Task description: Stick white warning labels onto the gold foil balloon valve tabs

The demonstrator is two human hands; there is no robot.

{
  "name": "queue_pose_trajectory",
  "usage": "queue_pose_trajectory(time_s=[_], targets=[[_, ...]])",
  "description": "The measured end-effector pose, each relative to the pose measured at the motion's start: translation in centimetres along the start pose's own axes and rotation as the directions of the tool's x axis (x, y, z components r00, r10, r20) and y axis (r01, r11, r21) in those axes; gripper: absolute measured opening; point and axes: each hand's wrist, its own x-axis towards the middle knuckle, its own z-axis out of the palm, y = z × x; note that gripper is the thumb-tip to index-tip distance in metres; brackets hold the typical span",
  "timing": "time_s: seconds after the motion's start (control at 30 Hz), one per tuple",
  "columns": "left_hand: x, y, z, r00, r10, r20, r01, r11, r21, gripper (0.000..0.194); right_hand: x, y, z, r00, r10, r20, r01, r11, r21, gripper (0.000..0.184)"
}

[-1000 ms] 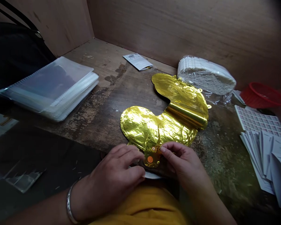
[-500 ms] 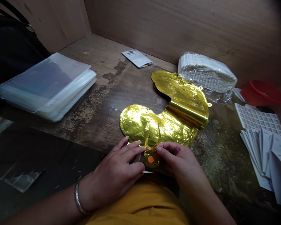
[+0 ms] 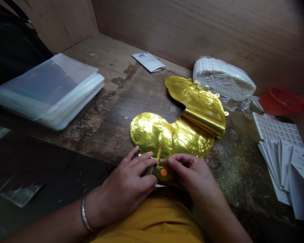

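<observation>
A flat gold foil balloon lies folded on the worn wooden table, its far half turned over. Its small neck tab with an orange dot points toward me at the table's front edge. My left hand, with a metal bangle on the wrist, presses its fingertips on the left side of that tab. My right hand pinches the right side of the tab between thumb and forefinger. A white slip shows just under the tab.
A stack of clear plastic sleeves lies at the left. A wrapped white bundle and a small printed card sit at the back. A red basket, a sticker sheet and white folded cards are at the right.
Both hands have shifted slightly left along the tab and the left fingers have stretched out over it. The balloon has stayed in place.
</observation>
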Motion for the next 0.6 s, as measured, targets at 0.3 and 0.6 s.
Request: queue_pose_trajectory(time_s=[0.3,0.6], targets=[[-0.01,0.04,0.03,1.0,0.013,-0.024,-0.013,1.0,-0.016,0.016,-0.05,0.26,0.3,0.998,-0.028,-0.054,0.025,0.998,-0.056,0.033],[-0.12,0.06,0.31,0.999,0.0,-0.049,-0.001,1.0,-0.027,0.016,-0.31,0.47,0.72,0.993,-0.032,-0.11,0.019,0.993,-0.119,0.033]])
